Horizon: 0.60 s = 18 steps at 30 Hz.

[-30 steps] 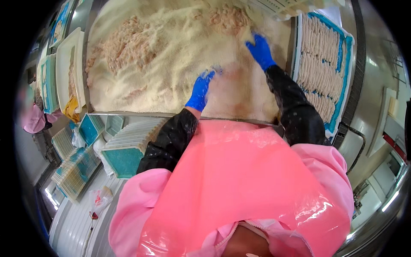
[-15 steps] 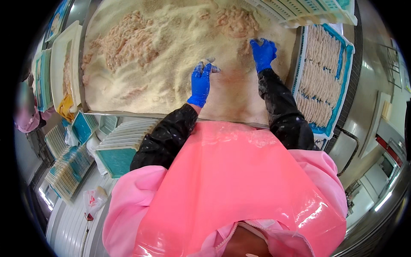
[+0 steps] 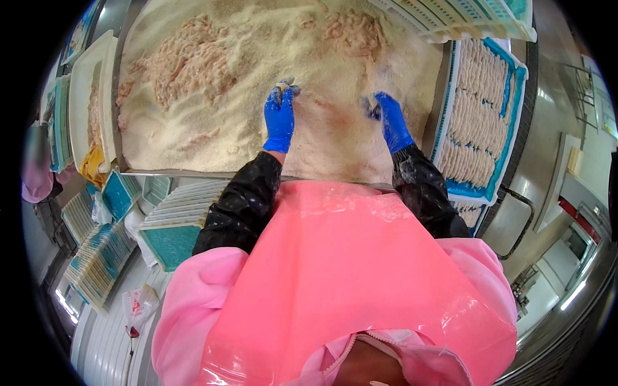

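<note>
Pale pink, raw-looking meat strips [image 3: 193, 64] lie heaped amid cream-coloured, coarse crumb [image 3: 219, 154] in a broad, metal-rimmed tray [image 3: 180, 172], whose raised edge seems to keep everything contained. Over the crumb, I see the blue-gloved left hand [image 3: 279, 122] half curled, fingertips whitened; whether it grips anything, I cannot tell. Opposite, the blue-gloved right hand [image 3: 391, 122] bends inward, fingers blurred, its hold equally unclear. Just right stands a white, blue-lined tray [image 3: 479, 192], presumably placed for easy reach, with pale, slender strips [image 3: 479, 106] packed in neat rows.
</note>
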Each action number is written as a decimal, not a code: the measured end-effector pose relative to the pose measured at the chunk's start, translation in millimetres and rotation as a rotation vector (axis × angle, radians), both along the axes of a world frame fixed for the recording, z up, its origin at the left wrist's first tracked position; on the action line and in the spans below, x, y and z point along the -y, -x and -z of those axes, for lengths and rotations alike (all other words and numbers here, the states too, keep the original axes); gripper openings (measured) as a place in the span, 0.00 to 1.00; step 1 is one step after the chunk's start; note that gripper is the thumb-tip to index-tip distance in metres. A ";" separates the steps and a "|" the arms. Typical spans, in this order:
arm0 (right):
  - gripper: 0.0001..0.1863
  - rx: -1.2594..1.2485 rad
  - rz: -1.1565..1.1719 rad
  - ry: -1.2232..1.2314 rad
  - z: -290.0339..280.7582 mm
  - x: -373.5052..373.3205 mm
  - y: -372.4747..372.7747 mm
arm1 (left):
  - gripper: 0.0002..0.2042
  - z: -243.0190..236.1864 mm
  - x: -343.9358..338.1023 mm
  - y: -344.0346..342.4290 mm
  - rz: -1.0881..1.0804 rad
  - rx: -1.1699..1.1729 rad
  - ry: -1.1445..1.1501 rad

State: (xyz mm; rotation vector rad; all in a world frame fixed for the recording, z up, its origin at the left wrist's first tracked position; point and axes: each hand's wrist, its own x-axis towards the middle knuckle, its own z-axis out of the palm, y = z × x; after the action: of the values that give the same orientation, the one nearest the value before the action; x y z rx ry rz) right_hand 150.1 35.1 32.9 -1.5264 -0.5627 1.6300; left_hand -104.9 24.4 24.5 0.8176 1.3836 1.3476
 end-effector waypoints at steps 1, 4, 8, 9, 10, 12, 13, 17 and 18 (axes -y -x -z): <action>0.09 -0.073 0.027 0.068 -3.2 11.1 3.8 | 0.13 -1.6 -2.6 2.0 -0.022 0.011 -0.024; 0.10 0.059 -0.276 0.258 -9.6 38.8 0.2 | 0.13 1.0 -5.8 9.0 0.055 -0.123 -0.005; 0.18 0.354 -0.437 0.161 -2.7 74.1 -7.5 | 0.13 2.1 -5.9 12.9 0.069 0.119 0.095; 0.18 0.600 -0.596 -0.005 -4.9 73.9 -11.5 | 0.13 -1.3 -5.7 10.5 0.055 0.098 0.101; 0.17 0.767 -0.671 -0.058 -8.8 74.3 -16.2 | 0.13 -5.1 -4.6 8.0 0.040 0.078 0.106; 0.15 1.104 -0.820 -0.171 -24.3 69.4 -25.6 | 0.14 -10.7 -1.5 3.4 0.027 0.053 0.112; 0.14 1.129 -0.703 -0.230 -18.9 64.7 -32.6 | 0.14 -13.4 0.1 0.6 0.033 0.048 0.113; 0.12 0.801 -0.120 -0.647 23.1 4.1 -29.9 | 0.15 -11.0 2.7 -11.0 0.075 0.214 0.193; 0.11 0.622 0.025 -0.656 32.1 -12.7 -20.0 | 0.16 -11.4 3.5 -15.1 0.071 0.264 0.216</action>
State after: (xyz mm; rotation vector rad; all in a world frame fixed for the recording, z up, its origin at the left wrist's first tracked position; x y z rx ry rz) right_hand 170.0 47.8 0.8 -1.4821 -1.2595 0.7838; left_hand -89.8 20.9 35.9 0.5198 1.2533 1.1804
